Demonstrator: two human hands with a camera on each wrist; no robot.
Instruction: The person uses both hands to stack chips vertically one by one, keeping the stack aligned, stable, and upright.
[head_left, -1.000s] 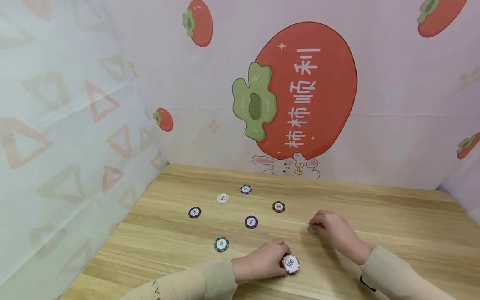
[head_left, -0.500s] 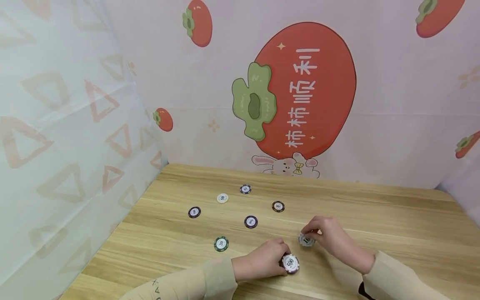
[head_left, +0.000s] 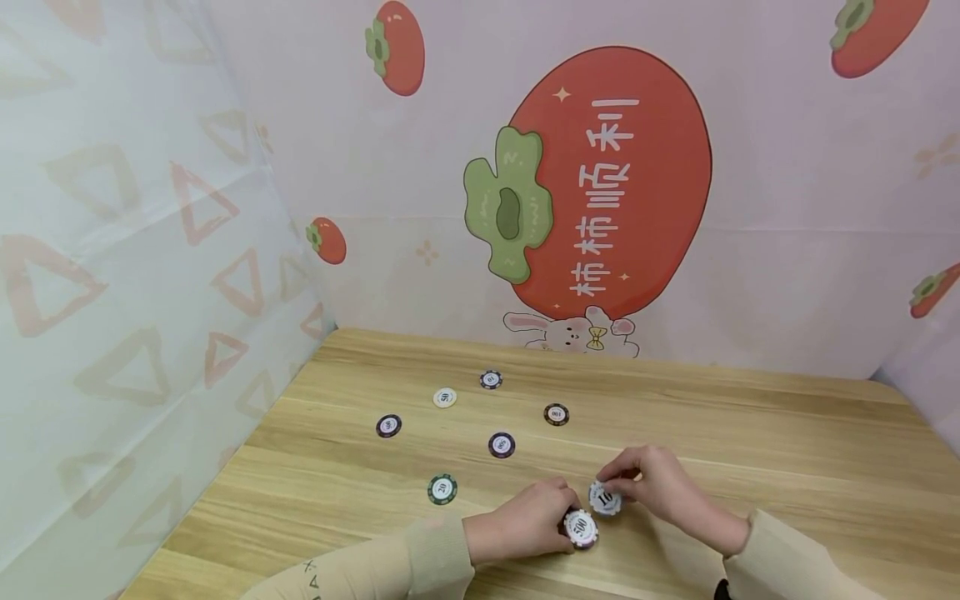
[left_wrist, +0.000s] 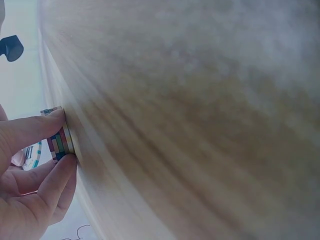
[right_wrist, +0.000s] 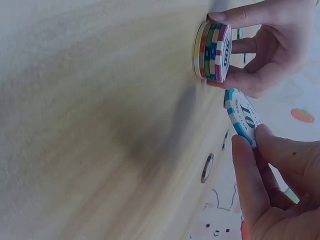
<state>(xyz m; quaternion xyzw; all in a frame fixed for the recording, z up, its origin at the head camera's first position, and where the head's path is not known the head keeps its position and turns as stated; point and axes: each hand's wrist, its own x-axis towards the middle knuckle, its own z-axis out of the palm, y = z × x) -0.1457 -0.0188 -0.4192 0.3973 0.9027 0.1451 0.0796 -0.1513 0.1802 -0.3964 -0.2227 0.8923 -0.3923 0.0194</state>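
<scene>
My left hand (head_left: 527, 521) grips a short stack of poker chips (right_wrist: 213, 51) by its edges, thumb on one side and fingers on the other. The stack stands on the wooden table, with a white-faced 500 chip on top and several differently coloured edges below. Just to the right of it, my right hand (head_left: 660, 485) pinches a light-blue-edged 10 poker chip (right_wrist: 243, 116) between thumb and fingers. That chip is tilted and held close beside the stack. In the left wrist view the stack's striped edge (left_wrist: 61, 142) shows between thumb and fingertips.
Several single chips lie spread flat on the table (head_left: 787, 450): a green 20 chip (head_left: 442, 489), a purple 500 chip (head_left: 502, 445), a black 100 chip (head_left: 557, 414), a pale 50 chip (head_left: 445, 397) and others. A printed cloth backdrop (head_left: 787, 283) rises behind the table.
My right hand has brought the 10 chip leftward and nearer to the stack, turning its face into view. My left hand has stayed in place around the stack.
</scene>
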